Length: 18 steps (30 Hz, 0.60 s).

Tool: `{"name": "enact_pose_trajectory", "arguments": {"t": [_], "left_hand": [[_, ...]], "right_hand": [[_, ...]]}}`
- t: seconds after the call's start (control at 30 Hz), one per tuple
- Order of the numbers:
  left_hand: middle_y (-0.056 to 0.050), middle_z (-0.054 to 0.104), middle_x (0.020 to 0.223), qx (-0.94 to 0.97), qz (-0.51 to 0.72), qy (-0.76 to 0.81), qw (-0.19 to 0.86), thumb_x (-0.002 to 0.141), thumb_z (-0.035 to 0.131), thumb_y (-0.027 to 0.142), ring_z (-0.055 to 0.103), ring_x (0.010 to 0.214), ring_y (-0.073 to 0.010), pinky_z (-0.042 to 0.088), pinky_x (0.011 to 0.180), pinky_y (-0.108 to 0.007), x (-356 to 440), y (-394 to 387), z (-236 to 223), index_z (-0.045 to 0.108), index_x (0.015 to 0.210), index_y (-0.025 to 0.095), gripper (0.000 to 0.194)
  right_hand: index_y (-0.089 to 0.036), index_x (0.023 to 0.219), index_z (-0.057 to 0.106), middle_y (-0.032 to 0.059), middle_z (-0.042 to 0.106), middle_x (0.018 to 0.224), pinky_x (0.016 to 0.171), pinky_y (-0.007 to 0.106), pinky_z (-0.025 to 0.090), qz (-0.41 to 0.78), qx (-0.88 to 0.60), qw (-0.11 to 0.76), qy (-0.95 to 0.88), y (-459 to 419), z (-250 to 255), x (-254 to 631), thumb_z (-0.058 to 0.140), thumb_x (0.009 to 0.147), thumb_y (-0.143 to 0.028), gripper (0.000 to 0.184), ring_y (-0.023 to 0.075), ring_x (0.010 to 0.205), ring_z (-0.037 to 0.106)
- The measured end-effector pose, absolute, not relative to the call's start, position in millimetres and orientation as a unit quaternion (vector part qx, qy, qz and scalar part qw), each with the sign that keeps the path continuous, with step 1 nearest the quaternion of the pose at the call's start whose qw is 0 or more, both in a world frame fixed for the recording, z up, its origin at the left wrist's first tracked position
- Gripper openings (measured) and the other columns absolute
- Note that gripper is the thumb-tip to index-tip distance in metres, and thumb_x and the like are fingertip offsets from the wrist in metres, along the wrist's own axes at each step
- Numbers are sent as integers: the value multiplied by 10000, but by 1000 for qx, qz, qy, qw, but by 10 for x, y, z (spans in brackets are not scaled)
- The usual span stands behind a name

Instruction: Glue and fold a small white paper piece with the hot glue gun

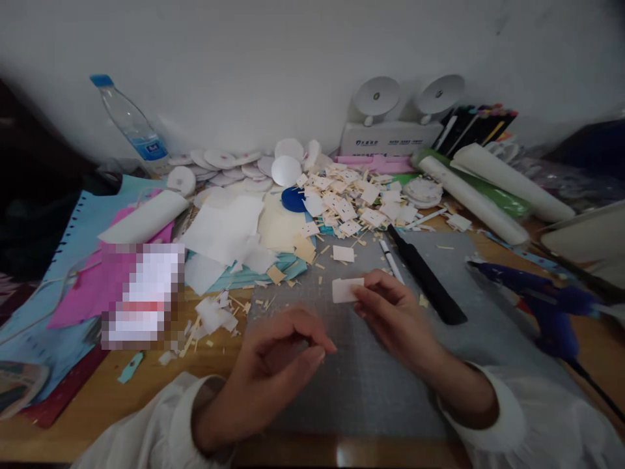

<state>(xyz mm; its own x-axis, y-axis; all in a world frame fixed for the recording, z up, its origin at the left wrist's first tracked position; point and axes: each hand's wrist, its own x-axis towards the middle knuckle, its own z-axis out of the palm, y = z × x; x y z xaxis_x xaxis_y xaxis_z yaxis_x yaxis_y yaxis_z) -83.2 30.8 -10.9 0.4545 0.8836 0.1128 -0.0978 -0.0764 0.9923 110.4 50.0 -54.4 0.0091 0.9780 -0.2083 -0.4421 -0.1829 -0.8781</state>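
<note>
My right hand (398,316) pinches a small blank white rectangle of card or paper (344,290) between thumb and fingers, above the grey cutting mat (351,391). To its left is my left hand (280,365), loosely curled and slightly blurred, with thumb and forefinger near each other and nothing visible between them. Another small pale rectangle (343,253) lies on the mat just beyond. A white pen (391,260) and a long black tool or case (427,277) rest to the right of it.
Behind the mat is a heap of small pale dotted cards (344,202) with thin sticks. White round discs (224,158) line the wall. A blue glue gun (541,293) lies at right, a phone-like blurred object (146,296) at left, and a water bottle (129,124) stands behind.
</note>
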Motion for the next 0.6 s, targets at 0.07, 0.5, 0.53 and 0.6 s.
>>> {"name": "enact_pose_trajectory", "arguments": {"t": [0.07,0.5,0.53,0.6], "left_hand": [[-15,571,770,612,418,315,593,867,547,179,533,741,-123,435,659,-229,-828,245,-106,642,830,206,106],[-28,570,764,661,502,384,404,814,592,163,530,752,-156,437,664,-268,-1299,196,-110,646,820,223,80],[-27,570,787,651,506,405,394,813,595,163,527,770,-157,436,675,-269,-1357,197,-108,643,828,228,82],[-16,561,806,625,524,444,371,789,622,162,523,794,-159,431,694,-272,-1460,203,-98,612,775,230,71]], "right_hand": [[-220,689,643,-55,578,664,506,167,409,640,-435,561,-295,503,-541,1100,812,627,-276,188,48,543,507],[-222,714,632,-59,588,679,508,163,422,646,-418,569,-290,479,-589,1125,822,606,-290,229,57,567,530],[-221,712,631,-59,586,678,505,165,421,645,-418,569,-292,476,-588,1122,822,605,-291,229,57,563,527],[-216,703,630,-58,583,676,503,169,419,643,-417,569,-298,471,-582,1114,823,602,-289,229,56,560,525]]}}
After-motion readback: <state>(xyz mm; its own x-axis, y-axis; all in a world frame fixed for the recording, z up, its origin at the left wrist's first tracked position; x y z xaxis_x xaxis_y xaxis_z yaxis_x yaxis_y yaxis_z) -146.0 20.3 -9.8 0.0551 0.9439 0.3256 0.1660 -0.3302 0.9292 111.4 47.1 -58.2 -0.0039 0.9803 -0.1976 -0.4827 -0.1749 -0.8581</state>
